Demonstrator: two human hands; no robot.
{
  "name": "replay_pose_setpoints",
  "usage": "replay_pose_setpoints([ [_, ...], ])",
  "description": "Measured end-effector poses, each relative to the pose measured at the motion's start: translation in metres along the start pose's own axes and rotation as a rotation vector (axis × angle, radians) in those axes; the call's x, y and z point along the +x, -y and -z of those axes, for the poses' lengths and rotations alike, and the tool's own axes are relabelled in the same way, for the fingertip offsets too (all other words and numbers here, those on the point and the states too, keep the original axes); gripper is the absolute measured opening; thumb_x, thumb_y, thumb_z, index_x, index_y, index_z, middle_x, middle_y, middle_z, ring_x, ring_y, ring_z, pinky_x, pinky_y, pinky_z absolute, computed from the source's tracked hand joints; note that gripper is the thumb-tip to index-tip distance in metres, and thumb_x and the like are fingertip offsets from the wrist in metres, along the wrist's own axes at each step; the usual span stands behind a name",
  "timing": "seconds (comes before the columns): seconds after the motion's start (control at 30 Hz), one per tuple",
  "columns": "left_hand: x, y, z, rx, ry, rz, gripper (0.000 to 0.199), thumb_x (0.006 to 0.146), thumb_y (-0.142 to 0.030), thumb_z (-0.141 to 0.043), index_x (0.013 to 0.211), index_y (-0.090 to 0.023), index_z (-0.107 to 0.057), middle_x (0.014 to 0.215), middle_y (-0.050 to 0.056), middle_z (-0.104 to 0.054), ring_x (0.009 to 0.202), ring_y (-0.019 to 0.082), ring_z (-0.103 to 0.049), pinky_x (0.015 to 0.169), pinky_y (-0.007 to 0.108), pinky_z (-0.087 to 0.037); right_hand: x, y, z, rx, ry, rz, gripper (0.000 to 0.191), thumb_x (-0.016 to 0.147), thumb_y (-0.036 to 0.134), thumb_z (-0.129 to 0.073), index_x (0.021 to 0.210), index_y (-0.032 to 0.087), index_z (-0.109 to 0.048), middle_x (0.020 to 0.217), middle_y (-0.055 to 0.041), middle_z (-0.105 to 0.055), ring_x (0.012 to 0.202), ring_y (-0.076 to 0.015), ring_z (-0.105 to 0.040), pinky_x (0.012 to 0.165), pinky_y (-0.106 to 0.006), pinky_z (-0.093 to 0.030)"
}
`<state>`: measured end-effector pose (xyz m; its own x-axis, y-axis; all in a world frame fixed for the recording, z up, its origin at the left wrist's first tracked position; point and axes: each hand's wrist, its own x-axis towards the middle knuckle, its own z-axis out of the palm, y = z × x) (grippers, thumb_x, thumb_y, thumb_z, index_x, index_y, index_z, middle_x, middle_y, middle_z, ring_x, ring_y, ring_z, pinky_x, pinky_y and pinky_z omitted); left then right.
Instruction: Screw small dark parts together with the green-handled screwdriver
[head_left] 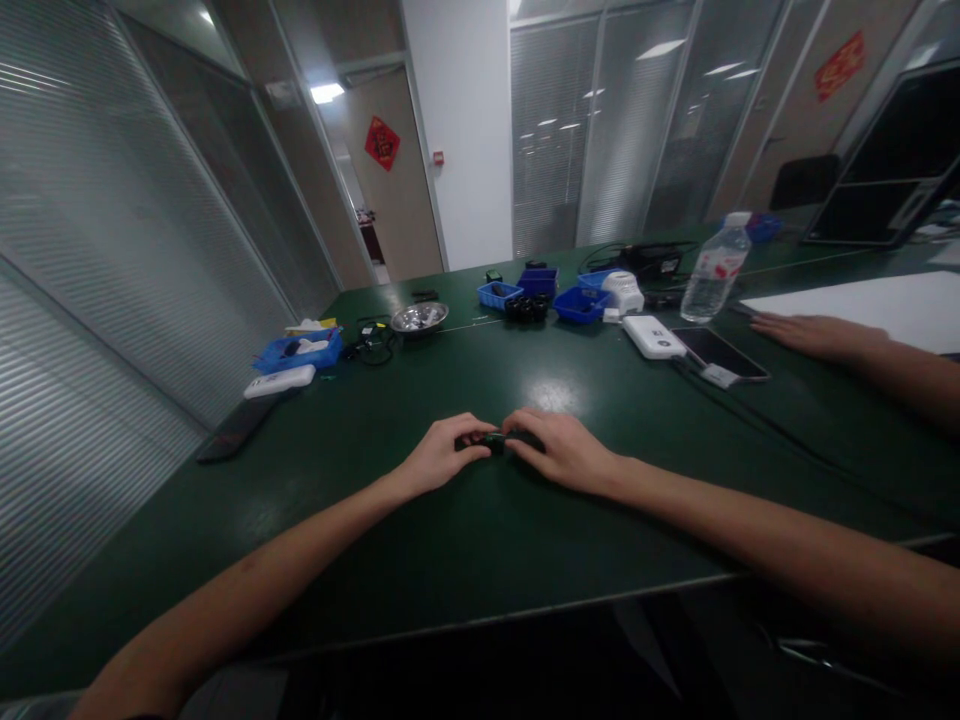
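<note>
At the middle of the green table (360, 420), a small dark object (493, 441) with a green glint lies between my two hands, low over the tabletop. My left hand (442, 452) pinches its left side between thumb and fingers. From the right, my right hand (561, 447) closes on its other end with thumb and fingertips. The fingers cover most of the object, so its kind does not show.
Beyond my hands stand a metal bowl (420, 319), a blue tray (579, 305) and a water bottle (716, 272). A white power bank (652, 338) and a phone (720, 353) lie at right, near another person's hand (817, 336). A blue basket (296, 352) is at left.
</note>
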<state>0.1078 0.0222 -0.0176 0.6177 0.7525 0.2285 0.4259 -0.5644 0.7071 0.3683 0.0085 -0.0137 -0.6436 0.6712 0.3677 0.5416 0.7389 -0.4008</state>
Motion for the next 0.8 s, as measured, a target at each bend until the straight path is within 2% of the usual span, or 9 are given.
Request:
replay_pose_setpoints([
  [0.07,0.001,0.0,-0.001,-0.034,-0.003,0.027,0.046,0.093,-0.024,-0.072,0.139,-0.023,-0.064,0.107,0.005,-0.069,0.095,0.019,-0.063,0.088,0.032,-0.05,0.001,-0.001,0.002,-0.024,-0.017,-0.037,0.019,0.103,0.032,-0.055,0.117,0.021,-0.062,0.107,-0.0065,-0.07,0.089,-0.0204,-0.066,0.077,-0.033,-0.047],
  [0.13,0.002,-0.002,-0.001,-0.079,-0.015,0.061,0.067,0.092,-0.022,-0.073,0.154,-0.024,-0.048,0.107,0.004,-0.069,0.094,0.018,-0.063,0.088,0.032,-0.05,0.002,-0.004,0.005,-0.069,-0.013,-0.08,0.018,0.1,0.031,-0.057,0.114,0.021,-0.063,0.103,-0.0056,-0.071,0.085,-0.0204,-0.065,0.074,-0.032,-0.044],
  [0.2,0.001,-0.004,-0.001,-0.095,-0.025,0.075,0.074,0.091,-0.021,-0.074,0.157,-0.024,-0.041,0.106,0.004,-0.07,0.093,0.018,-0.064,0.089,0.033,-0.051,0.002,-0.008,0.009,-0.103,-0.013,-0.134,0.017,0.098,0.031,-0.059,0.112,0.021,-0.065,0.099,-0.0051,-0.072,0.083,-0.0206,-0.065,0.071,-0.031,-0.042],
  [0.27,-0.001,-0.008,-0.001,-0.055,-0.015,0.05,0.058,0.092,-0.023,-0.073,0.146,-0.023,-0.055,0.107,0.005,-0.07,0.096,0.019,-0.064,0.089,0.033,-0.051,0.002,-0.011,0.012,-0.119,-0.03,-0.197,0.018,0.097,0.031,-0.06,0.111,0.022,-0.066,0.097,-0.005,-0.072,0.082,-0.0207,-0.064,0.07,-0.031,-0.041],
  [0.37,-0.003,-0.014,-0.002,0.069,0.011,-0.027,0.025,0.095,-0.027,-0.071,0.119,-0.022,-0.071,0.112,0.006,-0.069,0.104,0.021,-0.063,0.09,0.034,-0.051,0.003,-0.016,0.015,-0.115,-0.059,-0.274,0.018,0.097,0.033,-0.06,0.11,0.022,-0.067,0.096,-0.005,-0.073,0.081,-0.0207,-0.064,0.068,-0.03,-0.04],
  [0.5,0.005,-0.02,-0.013,0.191,-0.031,-0.064,0.018,0.096,-0.027,-0.067,0.114,-0.022,-0.07,0.121,0.006,-0.067,0.113,0.023,-0.06,0.095,0.037,-0.052,0.004,-0.019,0.013,-0.098,-0.082,-0.296,0.018,0.097,0.033,-0.06,0.109,0.022,-0.068,0.093,-0.005,-0.073,0.079,-0.0202,-0.064,0.068,-0.029,-0.04],
  [0.6,0.011,-0.022,-0.017,0.272,-0.006,-0.058,0.019,0.099,-0.026,-0.063,0.116,-0.022,-0.068,0.119,0.007,-0.068,0.11,0.023,-0.062,0.095,0.039,-0.053,0.004,-0.019,0.012,-0.078,-0.097,-0.275,0.017,0.097,0.032,-0.061,0.108,0.022,-0.068,0.093,-0.0053,-0.073,0.079,-0.0201,-0.064,0.069,-0.03,-0.041],
  [0.7,0.003,-0.015,-0.003,0.387,0.05,-0.081,0.025,0.102,-0.027,-0.056,0.124,-0.021,-0.065,0.119,0.007,-0.069,0.108,0.023,-0.064,0.098,0.041,-0.053,0.003,-0.02,0.012,-0.047,-0.094,-0.261,0.018,0.097,0.033,-0.06,0.109,0.022,-0.068,0.092,-0.0048,-0.073,0.079,-0.0199,-0.065,0.071,-0.03,-0.043],
  [0.8,-0.023,0.013,0.035,0.444,0.016,-0.01,0.03,0.103,-0.03,-0.052,0.13,-0.023,-0.065,0.125,0.008,-0.069,0.115,0.023,-0.064,0.101,0.042,-0.053,0.002,-0.021,0.013,-0.032,-0.096,-0.25,0.018,0.097,0.033,-0.061,0.11,0.022,-0.068,0.093,-0.005,-0.073,0.081,-0.0201,-0.065,0.073,-0.031,-0.044],
])
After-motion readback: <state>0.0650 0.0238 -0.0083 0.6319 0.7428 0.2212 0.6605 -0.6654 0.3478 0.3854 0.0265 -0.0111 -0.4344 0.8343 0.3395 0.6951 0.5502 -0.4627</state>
